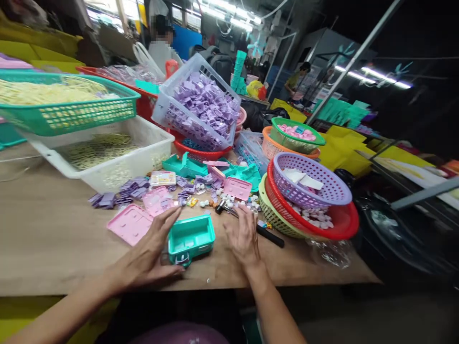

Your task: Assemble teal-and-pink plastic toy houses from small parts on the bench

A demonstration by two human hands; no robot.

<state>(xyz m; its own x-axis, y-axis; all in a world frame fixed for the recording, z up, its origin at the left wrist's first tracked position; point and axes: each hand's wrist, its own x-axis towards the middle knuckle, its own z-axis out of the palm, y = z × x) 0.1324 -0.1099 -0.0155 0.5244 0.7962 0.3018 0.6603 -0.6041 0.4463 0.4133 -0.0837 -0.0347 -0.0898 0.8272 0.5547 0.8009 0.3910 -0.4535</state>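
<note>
A small teal plastic case lies open side up on the wooden table near its front edge. My left hand curls around the case's left side, thumb along its near edge, steadying it. My right hand lies flat on the table just right of the case, fingers stretched out toward a small hammer with a black handle; it holds nothing. A pink lid lies flat left of the case. Small white, purple and pink parts are scattered beyond both hands.
Stacked round baskets stand at the right. A white bin, a green basket and a tilted crate of purple parts fill the back. Teal trays lie mid-table. Other people work far behind.
</note>
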